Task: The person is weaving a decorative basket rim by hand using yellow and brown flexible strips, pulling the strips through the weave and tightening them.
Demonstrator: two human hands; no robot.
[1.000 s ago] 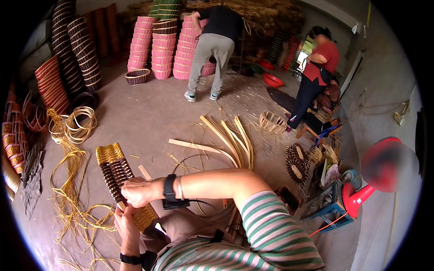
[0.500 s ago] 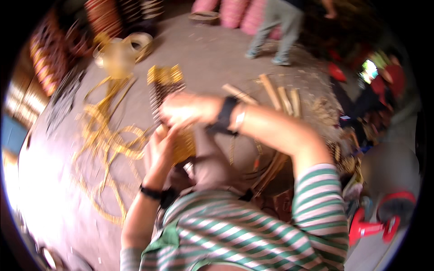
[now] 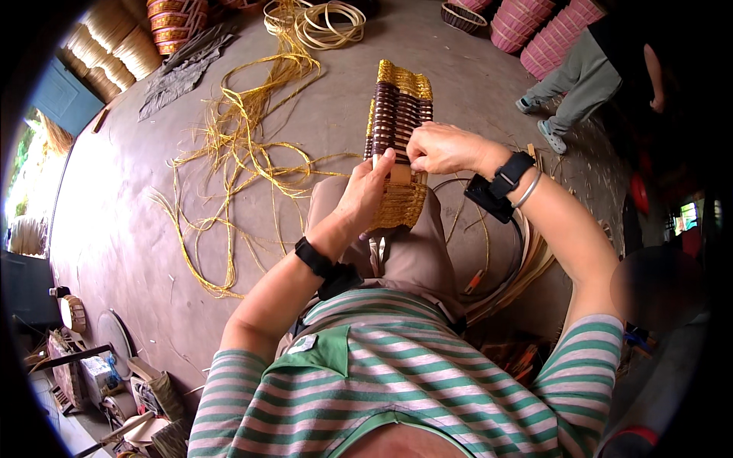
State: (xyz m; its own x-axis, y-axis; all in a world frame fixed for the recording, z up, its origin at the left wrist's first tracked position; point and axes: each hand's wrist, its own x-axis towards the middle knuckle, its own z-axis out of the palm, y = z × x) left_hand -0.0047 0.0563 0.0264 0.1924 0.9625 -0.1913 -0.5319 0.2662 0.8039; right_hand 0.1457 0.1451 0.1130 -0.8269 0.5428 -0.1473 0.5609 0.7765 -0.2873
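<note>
A woven basket (image 3: 398,107) in dark brown and gold, with a pale band near its lower part, rests over my lap and legs. My left hand (image 3: 360,195) grips its left side, thumb lying on the front face and pointing up. At the right edge, my right hand (image 3: 449,149) is closed with fingers bent against the weave, level with the pale band. Any strand between those fingers is too small to make out. Long loose gold cords (image 3: 256,145) lie tangled on the floor to the left of the basket.
Coiled pale cane (image 3: 330,27) lies at the far end of the cords. Pink basket stacks (image 3: 527,34) and a person's legs (image 3: 576,84) are at the far right. Wooden strips (image 3: 527,267) lie by my right leg. Tools and boxes (image 3: 114,382) crowd the lower left.
My view has swung to the right and sharpened, so the basket shows further right. My right hand, blurred over the basket close to my left thumb, is now at its right edge. The left hand keeps its grip.
</note>
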